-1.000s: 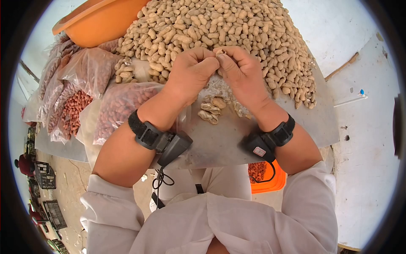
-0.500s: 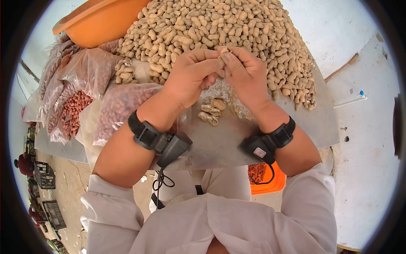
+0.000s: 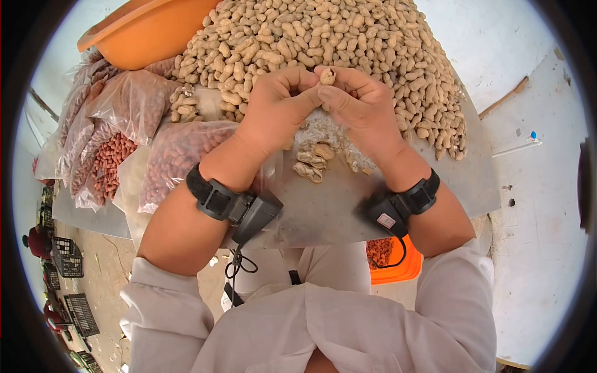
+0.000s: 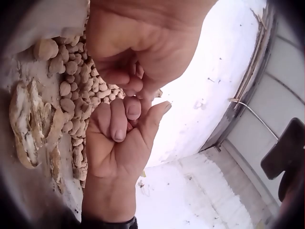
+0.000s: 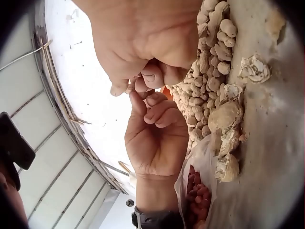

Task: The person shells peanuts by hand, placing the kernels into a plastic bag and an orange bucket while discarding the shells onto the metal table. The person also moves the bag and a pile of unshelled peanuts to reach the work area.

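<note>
A grey tabletop (image 3: 317,217) bears a broad heap of unshelled peanuts (image 3: 348,37), with an orange basin (image 3: 146,38) beside it and a clear plastic bag of red kernels (image 3: 186,150) nearer the person; the left hand (image 3: 278,109) and right hand (image 3: 365,115) meet near several opened shells (image 3: 312,161); between them is a cracked peanut shell (image 3: 328,76), pinched in the right thumb and forefinger, the left fingertips against its side, their grip I cannot tell

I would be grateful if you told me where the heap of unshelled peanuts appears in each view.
Head: the heap fills the top centre.
Left wrist: the heap shows left of centre.
Right wrist: the heap shows right of centre.
Shared landmark: broken shells on the table, near the heap in all three views.
</note>
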`<state>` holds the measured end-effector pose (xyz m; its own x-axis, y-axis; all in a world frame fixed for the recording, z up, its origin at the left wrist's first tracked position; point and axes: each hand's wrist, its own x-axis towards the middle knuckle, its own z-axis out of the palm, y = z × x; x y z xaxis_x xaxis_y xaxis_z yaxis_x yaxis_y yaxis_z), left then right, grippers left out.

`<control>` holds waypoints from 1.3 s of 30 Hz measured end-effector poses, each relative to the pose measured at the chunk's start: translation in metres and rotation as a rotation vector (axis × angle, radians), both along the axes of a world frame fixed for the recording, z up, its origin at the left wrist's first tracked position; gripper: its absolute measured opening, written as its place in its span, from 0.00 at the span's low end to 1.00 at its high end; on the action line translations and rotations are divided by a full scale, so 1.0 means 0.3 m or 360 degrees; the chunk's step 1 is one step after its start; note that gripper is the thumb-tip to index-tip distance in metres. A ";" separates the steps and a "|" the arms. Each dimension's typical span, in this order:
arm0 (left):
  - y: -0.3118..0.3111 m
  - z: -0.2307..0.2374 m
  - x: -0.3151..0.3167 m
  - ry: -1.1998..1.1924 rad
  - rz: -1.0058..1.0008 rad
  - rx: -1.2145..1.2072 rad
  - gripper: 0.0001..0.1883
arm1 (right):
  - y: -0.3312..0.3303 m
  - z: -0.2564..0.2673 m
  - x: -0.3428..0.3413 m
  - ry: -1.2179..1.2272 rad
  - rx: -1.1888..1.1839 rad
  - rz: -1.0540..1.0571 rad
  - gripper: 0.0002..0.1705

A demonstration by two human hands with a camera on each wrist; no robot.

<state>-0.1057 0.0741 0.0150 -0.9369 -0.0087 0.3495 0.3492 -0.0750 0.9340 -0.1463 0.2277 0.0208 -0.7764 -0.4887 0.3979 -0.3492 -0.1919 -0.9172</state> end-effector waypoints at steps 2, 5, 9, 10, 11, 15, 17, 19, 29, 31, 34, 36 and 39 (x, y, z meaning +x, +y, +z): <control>0.010 -0.004 0.004 -0.0007 0.0061 0.0015 0.04 | -0.010 -0.009 0.005 -0.0084 -0.0103 0.0025 0.14; 0.021 -0.002 0.009 0.0036 0.0047 0.0093 0.03 | -0.004 -0.008 0.005 -0.0082 -0.0129 0.0042 0.14; 0.034 0.003 0.018 0.0063 0.0006 0.0199 0.03 | -0.009 -0.002 0.028 -0.0183 -0.0213 -0.0010 0.15; 0.036 0.003 0.019 0.0078 -0.0004 0.0209 0.04 | -0.011 -0.002 0.033 -0.0209 -0.0254 -0.0002 0.15; 0.038 0.003 0.017 0.0093 -0.0015 0.0218 0.04 | -0.014 -0.003 0.036 -0.0234 -0.0295 0.0004 0.16; 0.029 -0.010 0.004 0.0022 -0.0204 0.0366 0.05 | -0.009 -0.021 0.020 -0.0293 -0.0425 0.0104 0.17; 0.036 -0.008 0.003 -0.0022 -0.0205 0.0471 0.04 | -0.023 -0.022 0.025 -0.0436 -0.0552 0.0171 0.17; 0.036 -0.005 0.000 -0.0036 -0.0207 0.0499 0.04 | -0.025 -0.017 0.027 -0.0591 -0.0646 0.0256 0.17; 0.036 -0.001 -0.002 0.0275 0.0224 -0.0175 0.07 | -0.013 -0.028 0.000 -0.1096 -0.0825 0.0556 0.17; 0.035 -0.008 -0.006 0.0348 0.0354 -0.0303 0.09 | -0.012 -0.035 -0.005 -0.1140 -0.0832 0.0558 0.14; 0.025 -0.023 -0.017 0.0439 0.0508 -0.0486 0.10 | -0.011 -0.043 -0.013 -0.1164 -0.0820 0.0550 0.13; 0.024 -0.015 -0.014 0.0457 0.0535 -0.0539 0.10 | -0.010 -0.039 -0.011 -0.1200 -0.0837 0.0562 0.14; 0.031 -0.005 -0.004 0.0450 0.0534 -0.0490 0.09 | -0.014 -0.050 -0.022 -0.1215 -0.0866 0.0543 0.13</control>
<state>-0.1069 0.0834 0.0135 -0.7693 -0.1490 0.6213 0.5477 0.3469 0.7613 -0.1528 0.2234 0.0058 -0.7695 -0.6328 0.0867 0.4495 -0.6329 -0.6303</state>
